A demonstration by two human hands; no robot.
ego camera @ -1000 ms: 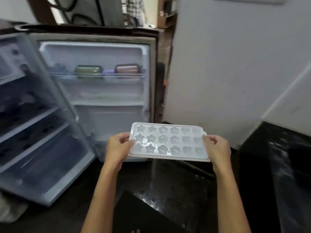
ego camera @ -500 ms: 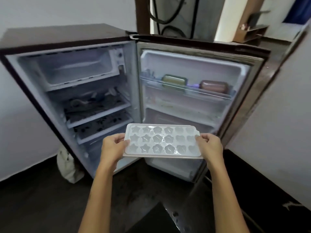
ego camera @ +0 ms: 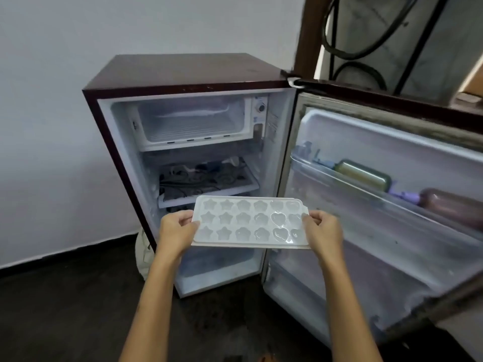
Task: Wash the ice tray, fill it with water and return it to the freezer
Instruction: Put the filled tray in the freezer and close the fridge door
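A white ice tray (ego camera: 251,222) with star and heart moulds is held level in front of the small fridge (ego camera: 183,74), water glinting in its cells. My left hand (ego camera: 175,232) grips its left end and my right hand (ego camera: 324,231) grips its right end. The fridge stands open. Its freezer compartment (ego camera: 192,122) sits at the top, open and frosty, above and behind the tray.
The fridge door (ego camera: 386,218) swings out to the right, with a green box (ego camera: 362,175) and a brown box (ego camera: 452,207) on its shelf. Cables lie on the middle fridge shelf (ego camera: 209,185). A pale bag (ego camera: 143,253) leans at the fridge's left foot. Dark floor (ego camera: 65,304) below.
My view has swung left, from the fridge door to the open fridge. The tray stays level in both hands and now sits in front of the fridge interior, below the freezer compartment.
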